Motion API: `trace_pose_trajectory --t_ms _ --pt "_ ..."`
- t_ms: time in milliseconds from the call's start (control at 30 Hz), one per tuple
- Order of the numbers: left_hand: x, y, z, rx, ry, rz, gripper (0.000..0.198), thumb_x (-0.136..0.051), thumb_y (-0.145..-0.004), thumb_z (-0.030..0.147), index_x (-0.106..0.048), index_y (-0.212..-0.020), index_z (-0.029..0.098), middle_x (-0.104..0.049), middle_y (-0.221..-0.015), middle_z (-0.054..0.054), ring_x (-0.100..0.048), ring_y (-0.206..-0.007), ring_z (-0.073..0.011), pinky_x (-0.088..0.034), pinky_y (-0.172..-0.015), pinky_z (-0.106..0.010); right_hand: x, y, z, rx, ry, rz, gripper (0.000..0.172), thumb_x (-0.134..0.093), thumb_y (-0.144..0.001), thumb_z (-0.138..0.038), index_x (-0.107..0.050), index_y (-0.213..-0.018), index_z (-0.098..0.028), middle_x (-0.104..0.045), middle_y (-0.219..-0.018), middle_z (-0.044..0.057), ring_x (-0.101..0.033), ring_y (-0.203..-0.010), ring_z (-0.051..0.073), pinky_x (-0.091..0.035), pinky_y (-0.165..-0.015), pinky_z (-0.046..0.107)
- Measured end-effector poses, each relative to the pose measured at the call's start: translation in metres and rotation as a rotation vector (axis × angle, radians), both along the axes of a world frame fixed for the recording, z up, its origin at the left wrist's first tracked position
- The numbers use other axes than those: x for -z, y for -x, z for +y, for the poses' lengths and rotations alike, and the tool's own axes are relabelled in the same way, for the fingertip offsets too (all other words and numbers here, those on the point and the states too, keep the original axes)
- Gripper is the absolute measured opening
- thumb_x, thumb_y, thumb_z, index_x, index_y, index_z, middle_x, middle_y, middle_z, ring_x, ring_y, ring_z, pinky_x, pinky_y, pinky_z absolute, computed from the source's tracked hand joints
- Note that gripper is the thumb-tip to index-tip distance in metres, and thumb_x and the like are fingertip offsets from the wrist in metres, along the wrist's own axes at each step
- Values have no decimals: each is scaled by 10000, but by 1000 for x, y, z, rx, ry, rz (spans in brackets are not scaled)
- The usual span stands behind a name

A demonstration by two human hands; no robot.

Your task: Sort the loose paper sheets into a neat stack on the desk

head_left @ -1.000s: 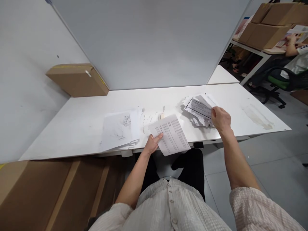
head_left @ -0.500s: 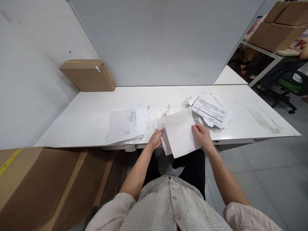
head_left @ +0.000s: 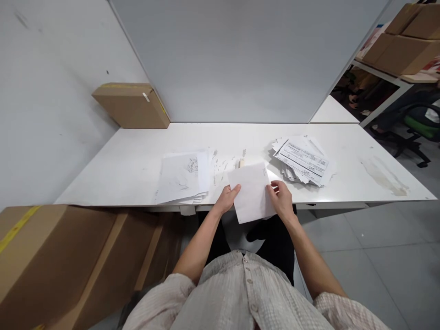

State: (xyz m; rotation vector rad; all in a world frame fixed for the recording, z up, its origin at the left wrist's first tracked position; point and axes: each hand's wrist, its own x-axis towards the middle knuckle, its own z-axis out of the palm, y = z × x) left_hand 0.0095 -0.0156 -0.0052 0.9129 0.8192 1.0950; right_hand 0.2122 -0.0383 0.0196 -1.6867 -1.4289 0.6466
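Note:
A folded white sheet of paper [head_left: 252,192] lies at the near edge of the white table [head_left: 137,160], hanging partly over it. My left hand [head_left: 228,200] pinches its left edge and my right hand [head_left: 282,199] grips its right edge. A messy pile of printed papers [head_left: 304,160] sits to the right of my hands. A flatter stack of sheets with faint marks [head_left: 182,176] lies to the left. A small beige object [head_left: 242,162] rests just behind the folded sheet.
A cardboard box [head_left: 132,105] stands at the table's far left corner against grey partitions. Large cardboard boxes [head_left: 65,261] sit on the floor to my left. More boxes on a shelf [head_left: 402,41] and a green chair [head_left: 421,126] are at the far right.
My right hand left the printed pile and came to the sheet held by my left hand. The sheet was folded over, so its blank side faces up and it looks smaller.

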Motion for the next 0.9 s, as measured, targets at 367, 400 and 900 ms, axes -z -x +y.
trace_pose_trajectory --t_ms 367,400,900 --pt "-100 18 -10 -112 -400 275 352 -659 -752 404 -698 -1002 160 -704 -992 -49 -612 -997 -263 -472 -916 -399 -60 5 4 -224 -201 511 218 -579 -793 -436 -562 -893 -244 -650 -900 31 -601 -876 196 -476 -815 357" --pt "-98 19 -9 -124 -398 267 339 -670 -741 398 -705 -982 162 -706 -981 -49 -617 -981 -263 -479 -904 -404 -56 7 5 -220 -212 506 229 -574 -793 -446 -557 -900 -245 -648 -905 35 -599 -881 198 -477 -816 362" --pt "-69 24 -12 -127 -371 301 268 -644 -767 389 -733 -918 186 -721 -871 -29 -641 -882 -236 -502 -820 -357 -20 9 -4 -299 -99 538 266 -638 -744 -412 -570 -934 -238 -651 -885 22 -597 -861 196 -475 -782 335"
